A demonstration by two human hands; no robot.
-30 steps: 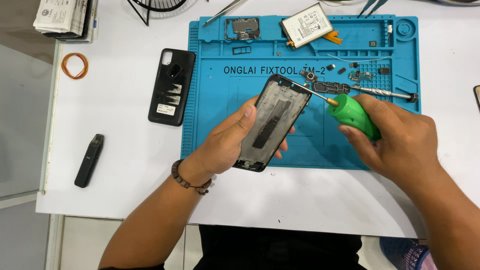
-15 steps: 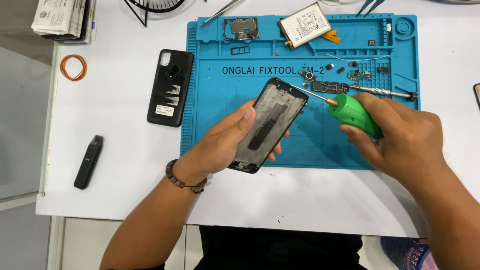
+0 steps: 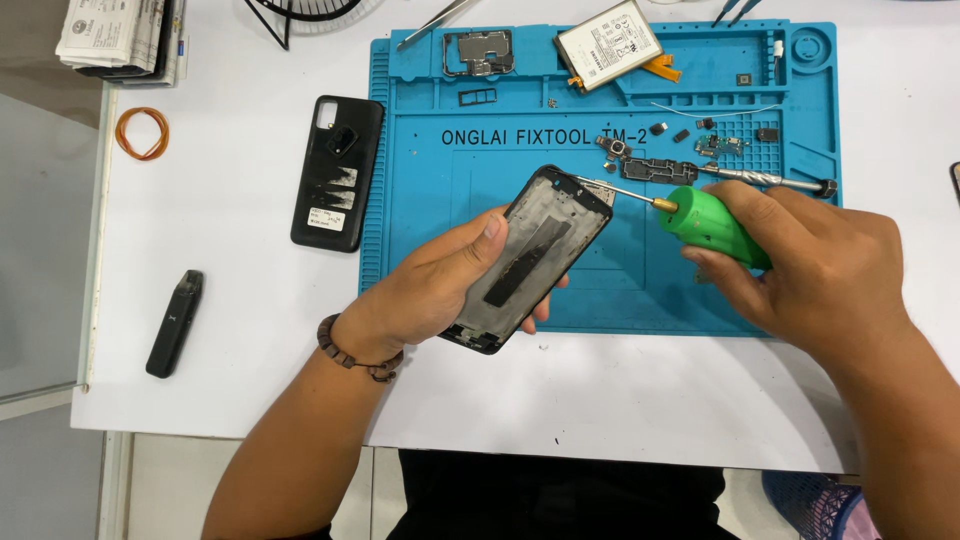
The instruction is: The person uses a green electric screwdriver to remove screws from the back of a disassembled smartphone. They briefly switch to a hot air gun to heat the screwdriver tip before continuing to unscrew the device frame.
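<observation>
The left hand (image 3: 440,290) is wrapped around a bare phone frame (image 3: 530,258) and holds it tilted just above the blue repair mat (image 3: 420,200). The thumb lies across the frame's face and the other fingers curl under it. The right hand (image 3: 800,270) is closed tight on a green electric screwdriver (image 3: 712,226). Its thin metal bit points left, and the tip touches the top corner of the frame.

It looks like a screw job at that corner. To do it well, the bit should sit straight in the screw head, not leaning. The left hand should keep the frame very still, and the push should be soft so the tip does not slip and scratch.

Along the back edge of the mat lies a phone battery (image 3: 608,44), with a metal cover plate (image 3: 478,52) beside it. Small black parts (image 3: 660,168) sit on the mat just behind the screwdriver, next to a thin silver tool (image 3: 765,180). Off the mat's left edge lies a black phone back cover (image 3: 336,172). Further left of the mat are an orange rubber band (image 3: 141,133) and a small black stick-shaped gadget (image 3: 175,322). All of it rests on a white table (image 3: 600,400).
</observation>
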